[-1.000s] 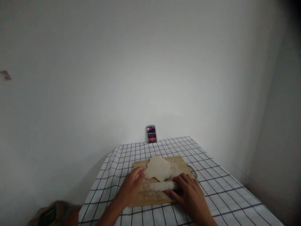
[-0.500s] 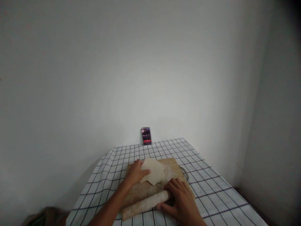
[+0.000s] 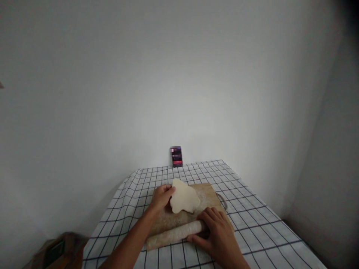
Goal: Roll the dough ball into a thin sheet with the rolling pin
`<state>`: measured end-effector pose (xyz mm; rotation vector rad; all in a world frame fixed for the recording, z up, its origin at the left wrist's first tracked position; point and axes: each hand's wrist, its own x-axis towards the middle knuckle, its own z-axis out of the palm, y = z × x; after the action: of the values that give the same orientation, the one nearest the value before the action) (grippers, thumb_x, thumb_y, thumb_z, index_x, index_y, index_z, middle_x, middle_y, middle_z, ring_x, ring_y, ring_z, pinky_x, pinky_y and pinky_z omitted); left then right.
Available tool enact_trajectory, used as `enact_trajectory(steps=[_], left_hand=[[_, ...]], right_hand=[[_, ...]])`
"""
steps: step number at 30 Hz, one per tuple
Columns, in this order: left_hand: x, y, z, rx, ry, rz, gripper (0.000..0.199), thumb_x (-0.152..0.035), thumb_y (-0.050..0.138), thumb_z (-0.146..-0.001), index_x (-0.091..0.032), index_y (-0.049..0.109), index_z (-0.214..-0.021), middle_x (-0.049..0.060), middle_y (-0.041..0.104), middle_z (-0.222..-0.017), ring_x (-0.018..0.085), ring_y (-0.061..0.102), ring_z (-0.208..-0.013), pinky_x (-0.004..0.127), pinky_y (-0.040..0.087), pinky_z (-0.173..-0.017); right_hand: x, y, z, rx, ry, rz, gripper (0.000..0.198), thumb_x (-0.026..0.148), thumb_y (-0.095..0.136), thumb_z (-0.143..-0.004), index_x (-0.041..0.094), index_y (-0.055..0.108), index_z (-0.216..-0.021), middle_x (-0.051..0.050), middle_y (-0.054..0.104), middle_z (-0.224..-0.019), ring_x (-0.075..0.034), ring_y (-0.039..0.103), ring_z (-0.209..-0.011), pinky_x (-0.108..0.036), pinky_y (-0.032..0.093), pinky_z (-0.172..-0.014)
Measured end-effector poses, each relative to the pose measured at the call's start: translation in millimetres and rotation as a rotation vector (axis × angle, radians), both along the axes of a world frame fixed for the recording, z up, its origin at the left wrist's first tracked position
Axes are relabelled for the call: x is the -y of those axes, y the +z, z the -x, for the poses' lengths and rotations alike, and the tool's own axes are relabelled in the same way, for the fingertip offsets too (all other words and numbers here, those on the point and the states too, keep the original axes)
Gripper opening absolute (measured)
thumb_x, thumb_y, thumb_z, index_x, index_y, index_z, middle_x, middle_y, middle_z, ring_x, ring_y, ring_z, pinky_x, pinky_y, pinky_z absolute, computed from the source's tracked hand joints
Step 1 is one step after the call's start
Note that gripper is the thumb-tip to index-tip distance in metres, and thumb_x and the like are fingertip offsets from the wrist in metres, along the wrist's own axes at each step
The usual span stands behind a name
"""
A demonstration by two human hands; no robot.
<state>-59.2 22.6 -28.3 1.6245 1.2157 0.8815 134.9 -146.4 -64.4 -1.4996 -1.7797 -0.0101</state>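
A thin, pale sheet of dough (image 3: 184, 198) with a wavy outline is above the floured wooden board (image 3: 165, 223). My left hand (image 3: 162, 197) pinches its left edge between thumb and fingers, and that side looks raised. Across the near part of the board lies a flour-dusted rolling pin (image 3: 179, 232), slanting up to the right. My right hand (image 3: 211, 228) is closed around the pin's right end, hiding that end. Between the two hands, the dough's lower right edge comes close to the right fingers.
A black-and-white checked cloth (image 3: 260, 220) covers the table. The board has a loop handle (image 3: 223, 201) at its right. A blurred dark upright object (image 3: 176, 157) leans on the white wall at the table's far edge. Something brown (image 3: 60, 250) stands at the lower left, beside the table.
My left hand has lifted the dough's left edge and turned the sheet somewhat. My right hand stays on the rolling pin. The whole view has shifted slightly.
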Motion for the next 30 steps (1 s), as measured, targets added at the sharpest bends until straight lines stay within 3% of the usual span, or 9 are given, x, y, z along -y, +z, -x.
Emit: enact_trajectory(steps=[3, 6, 9, 12, 15, 19, 23, 27, 30], left_hand=[[12.4, 1.9, 8.9, 0.088, 0.013, 0.099, 0.052, -0.051, 0.076, -0.082, -0.014, 0.065, -0.116, 0.012, 0.077, -0.103, 0.021, 0.075, -0.077, 0.029, 0.059, -0.061], [23.5, 8.4, 21.8, 0.080, -0.103, 0.256, 0.059, -0.045, 0.083, -0.077, -0.016, 0.063, -0.124, 0.014, 0.077, -0.110, 0.023, 0.077, -0.080, 0.027, 0.059, -0.058], [18.5, 16.3, 26.0, 0.012, -0.170, 0.352, 0.061, -0.048, 0.081, -0.080, -0.018, 0.061, -0.128, 0.013, 0.079, -0.108, 0.024, 0.079, -0.082, 0.026, 0.060, -0.058], [-5.2, 21.8, 14.0, -0.207, -0.107, 0.334, 0.052, -0.059, 0.073, -0.088, -0.015, 0.065, -0.114, 0.011, 0.079, -0.087, 0.024, 0.076, -0.069, 0.028, 0.059, -0.054], [-30.0, 22.3, -6.0, -0.250, -0.086, 0.297, 0.046, -0.056, 0.080, -0.083, -0.013, 0.066, -0.090, 0.009, 0.073, -0.069, 0.024, 0.072, -0.060, 0.030, 0.057, -0.052], [-36.0, 15.6, -18.5, -0.191, -0.028, 0.194, 0.045, -0.058, 0.078, -0.086, -0.016, 0.063, -0.092, 0.005, 0.071, -0.071, 0.022, 0.072, -0.063, 0.030, 0.058, -0.055], [-23.3, 14.8, -0.3, -0.196, -0.044, 0.223, 0.043, -0.058, 0.072, -0.090, -0.017, 0.062, -0.098, 0.005, 0.074, -0.077, 0.020, 0.073, -0.067, 0.024, 0.055, -0.054], [-14.4, 25.4, 27.9, -0.279, -0.144, 0.365, 0.040, -0.052, 0.081, -0.082, -0.015, 0.066, -0.088, 0.007, 0.075, -0.072, 0.019, 0.071, -0.060, 0.022, 0.050, -0.048], [-8.1, 32.2, 40.1, -0.394, -0.249, 0.426, 0.042, -0.057, 0.073, -0.086, -0.016, 0.069, -0.078, 0.007, 0.076, -0.073, 0.016, 0.068, -0.054, 0.021, 0.044, -0.044]], right_hand=[[2.8, 3.7, 1.6, -0.006, -0.006, 0.015, 0.038, 0.048, 0.093, -0.070, 0.029, 0.070, -0.095, -0.001, 0.071, -0.099, -0.027, 0.062, -0.098, -0.040, 0.044, -0.087], [5.4, 6.7, 2.0, -0.002, 0.008, 0.019, 0.038, 0.050, 0.092, -0.071, 0.029, 0.070, -0.094, -0.002, 0.071, -0.099, -0.027, 0.062, -0.098, -0.040, 0.044, -0.087], [5.9, 6.3, 2.2, 0.015, 0.032, 0.016, 0.042, 0.051, 0.092, -0.072, 0.029, 0.070, -0.098, -0.002, 0.071, -0.100, -0.027, 0.062, -0.098, -0.041, 0.044, -0.087], [3.9, 2.8, 2.0, 0.038, 0.001, -0.001, 0.040, 0.052, 0.091, -0.073, 0.028, 0.069, -0.096, -0.002, 0.070, -0.098, -0.026, 0.062, -0.096, -0.041, 0.044, -0.086], [1.5, -0.9, 0.4, 0.054, -0.019, -0.026, 0.040, 0.055, 0.088, -0.076, 0.027, 0.068, -0.097, -0.002, 0.070, -0.096, -0.026, 0.062, -0.095, -0.041, 0.044, -0.084], [-0.1, -3.3, -0.9, 0.068, -0.024, -0.027, 0.040, 0.053, 0.089, -0.075, 0.027, 0.067, -0.096, -0.001, 0.069, -0.095, -0.026, 0.063, -0.093, -0.039, 0.045, -0.083], [0.0, -4.4, 1.1, 0.069, -0.101, -0.054, 0.038, 0.056, 0.084, -0.080, 0.027, 0.067, -0.097, -0.003, 0.069, -0.097, -0.026, 0.063, -0.094, -0.041, 0.045, -0.085], [0.7, -7.0, 0.7, 0.066, -0.119, -0.056, 0.038, 0.057, 0.081, -0.083, 0.027, 0.067, -0.100, -0.004, 0.069, -0.099, -0.027, 0.063, -0.095, -0.041, 0.045, -0.085], [0.2, -8.5, -1.5, 0.072, -0.091, -0.060, 0.038, 0.058, 0.081, -0.083, 0.027, 0.067, -0.101, -0.003, 0.069, -0.099, -0.027, 0.063, -0.095, -0.041, 0.045, -0.085]])
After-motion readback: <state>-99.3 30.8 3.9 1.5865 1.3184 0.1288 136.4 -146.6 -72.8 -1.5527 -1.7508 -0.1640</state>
